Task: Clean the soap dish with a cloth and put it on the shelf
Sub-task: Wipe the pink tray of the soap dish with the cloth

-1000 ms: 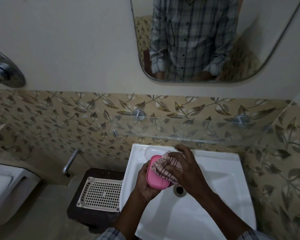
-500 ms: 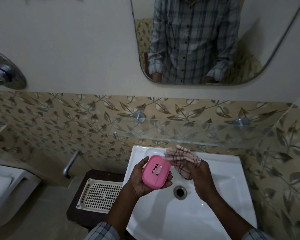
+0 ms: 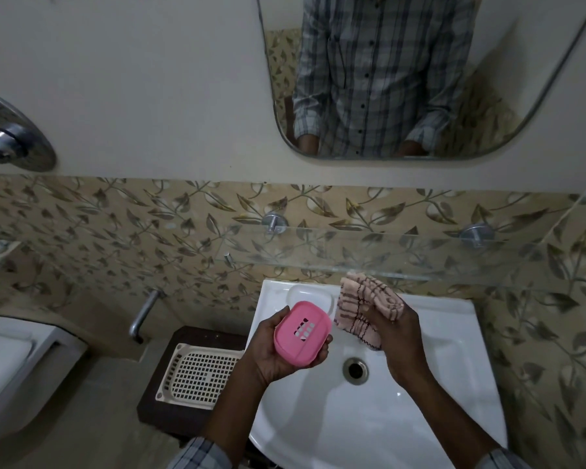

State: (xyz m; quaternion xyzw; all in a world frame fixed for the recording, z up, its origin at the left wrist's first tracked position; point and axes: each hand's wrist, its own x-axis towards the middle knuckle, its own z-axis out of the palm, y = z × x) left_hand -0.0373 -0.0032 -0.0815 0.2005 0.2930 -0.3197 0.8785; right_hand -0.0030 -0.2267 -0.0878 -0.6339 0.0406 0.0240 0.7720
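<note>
Covering the back wall, beige tiles printed with brown leaves run the full width below a band of plain pale paint. A rounded frameless mirror hangs above them and reflects a checked shirt. Below sits the white ceramic washbasin, squared at the back and curved at the front, with a moulded soap recess in its back left corner. A clear glass shelf spans the wall just above the basin's rear edge, carried on two round chrome brackets.

Left of the basin stands a dark brown wooden stool with a cream perforated plastic tray lying flat on top.

Both arms reach in over the basin. The left hand cradles the pink oval plastic soap dish in its palm, with the thumb along the dish's left edge and the fingertips curled under its right rim. The dish is tilted toward the camera with its slotted face showing, over the basin's left side and well below the shelf. The right hand grips a bunched peach cloth with dark brown stripes, fingers folded round it. The cloth is just beside the dish's right edge, its top fold close under the shelf's front lip. Whether cloth and dish touch cannot be told.

Smallest of all is the round chrome drain, between the two wrists.
</note>
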